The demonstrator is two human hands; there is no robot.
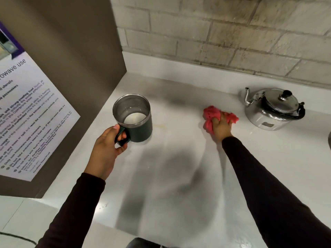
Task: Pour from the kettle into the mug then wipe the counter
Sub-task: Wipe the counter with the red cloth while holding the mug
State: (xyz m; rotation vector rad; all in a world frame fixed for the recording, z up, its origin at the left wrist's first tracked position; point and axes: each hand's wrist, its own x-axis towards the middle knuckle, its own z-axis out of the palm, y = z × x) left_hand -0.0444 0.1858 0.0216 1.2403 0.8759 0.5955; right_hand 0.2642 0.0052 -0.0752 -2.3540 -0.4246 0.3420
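Shiny metal kettle [272, 109], steel-lined matt mug [133, 117], soft pink cloth [212, 116], smooth glossy counter [179, 154]

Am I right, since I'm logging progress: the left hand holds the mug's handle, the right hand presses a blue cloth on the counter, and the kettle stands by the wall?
Not quite. The head view shows the cloth is pinkish red, not blue. The rest holds: left hand on the mug handle, right hand pressing the cloth on the counter, kettle near the wall.

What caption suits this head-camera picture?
Left hand holds the mug; right hand presses a pink cloth beside the kettle.
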